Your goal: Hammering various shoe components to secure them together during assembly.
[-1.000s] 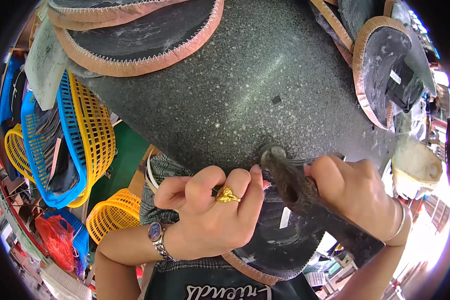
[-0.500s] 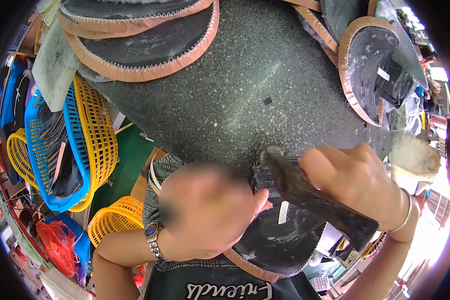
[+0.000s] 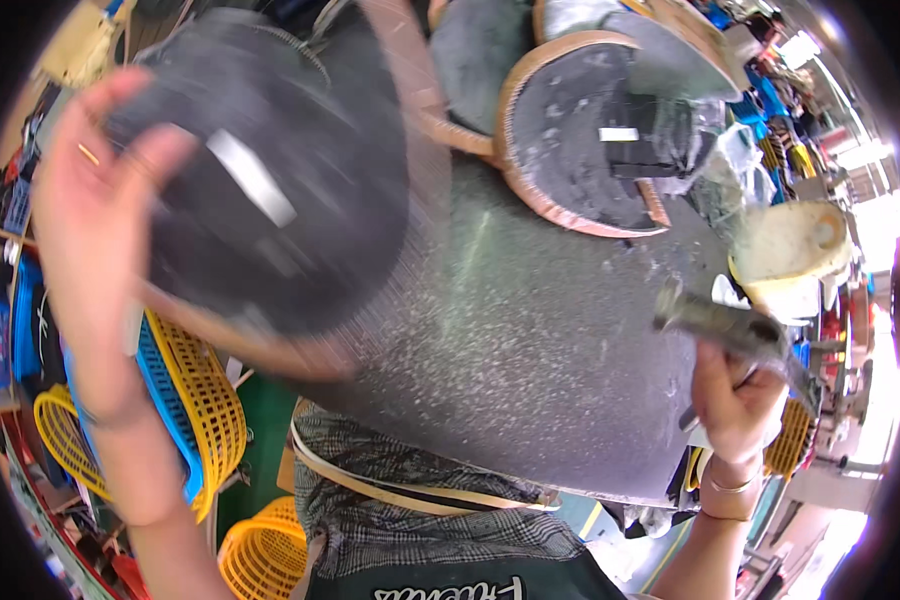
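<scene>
Left hand (image 3: 90,230) at upper left of frame, grip closed on blurred dark sole (image 3: 270,190), raised over counter (image 3: 530,340). Right hand (image 3: 735,405) at right edge, grip wrapped round hammer (image 3: 720,325), well apart; head points left toward sole.

Daylight floods in from beyond the right hand (image 3: 735,405), washing that rim out to white glare. The left hand (image 3: 80,230) and the dark sole (image 3: 260,200) at its fingers smear with motion blur, while the grey worktop (image 3: 530,350) between stays sharp. Edges bend, corners black.
</scene>
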